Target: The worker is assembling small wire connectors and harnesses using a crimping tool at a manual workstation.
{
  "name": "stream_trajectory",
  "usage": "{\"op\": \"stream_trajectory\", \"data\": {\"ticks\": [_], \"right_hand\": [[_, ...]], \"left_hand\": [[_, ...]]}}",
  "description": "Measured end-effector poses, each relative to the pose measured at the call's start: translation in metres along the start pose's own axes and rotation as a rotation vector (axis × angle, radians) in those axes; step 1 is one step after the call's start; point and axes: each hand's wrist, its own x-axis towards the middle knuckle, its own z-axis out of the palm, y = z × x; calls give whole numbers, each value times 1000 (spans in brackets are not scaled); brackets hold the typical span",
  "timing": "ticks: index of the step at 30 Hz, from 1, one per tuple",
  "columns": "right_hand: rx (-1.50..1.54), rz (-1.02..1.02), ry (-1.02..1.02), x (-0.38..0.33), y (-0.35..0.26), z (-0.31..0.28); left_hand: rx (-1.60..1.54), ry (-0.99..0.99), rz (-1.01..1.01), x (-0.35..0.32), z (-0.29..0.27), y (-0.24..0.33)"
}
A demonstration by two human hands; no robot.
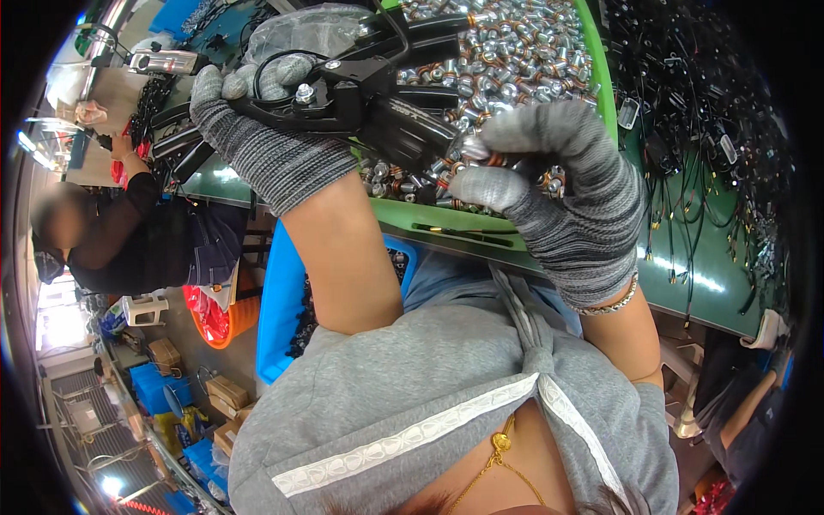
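My left hand, in a grey striped knit glove, is closed round a black metal tube assembly with a bolt, a bracket and a thin black cable. The thick tube points right and down. My right hand, gloved alike, pinches a small silver cylindrical fitting between thumb and forefinger, right by the tube's open end; I cannot tell whether it has entered. Beneath both hands lies a green tray heaped with similar silver fittings carrying orange rings.
More black tube parts lie across the tray's far left, beside a clear plastic bag. Black cables with connectors cover the green bench on the right. A blue bin stands below my left arm. Another person works at the left.
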Motion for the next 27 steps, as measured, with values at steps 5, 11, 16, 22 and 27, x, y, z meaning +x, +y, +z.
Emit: {"op": "stream_trajectory", "data": {"ticks": [5,11,16,22,27], "right_hand": [[-407,-70,-116,0,-11,-5],[-492,-110,-7,-10,-3,-3],[-315,-38,28,-11,-3,3],[-103,80,204,-18,9,13],[-79,469,107,-10,-8,8]], "left_hand": [[-112,-5,-80,-6,6,0],[-70,-76,-46,3,-7,-4],[-19,-182,-75,-6,2,4],[63,-128,-11,-10,4,-2],[14,-186,-45,-4,-4,6]]}}
